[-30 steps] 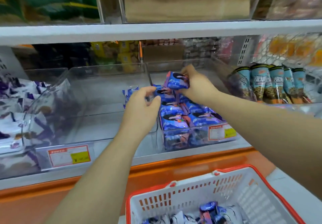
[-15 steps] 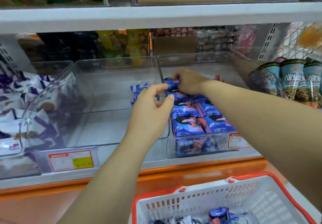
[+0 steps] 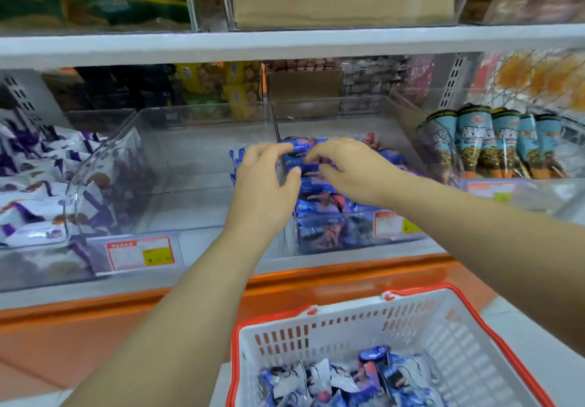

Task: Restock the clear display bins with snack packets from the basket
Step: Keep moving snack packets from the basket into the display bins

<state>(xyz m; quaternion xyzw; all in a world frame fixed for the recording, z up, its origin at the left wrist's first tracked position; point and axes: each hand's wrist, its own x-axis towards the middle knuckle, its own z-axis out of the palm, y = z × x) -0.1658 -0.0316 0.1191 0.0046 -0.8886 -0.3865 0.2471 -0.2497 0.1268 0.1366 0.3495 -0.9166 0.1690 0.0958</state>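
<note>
Right hand pinching blue packet in clear bin, white shelf, orange ledge

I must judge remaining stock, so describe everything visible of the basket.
The basket is white plastic with slotted walls and a red rim, sitting upright at the bottom of the view, below the orange shelf edge. A loose heap of blue-and-white snack packets lies on its floor, well under the rim. Neither the left hand nor the right hand touches it.
</note>
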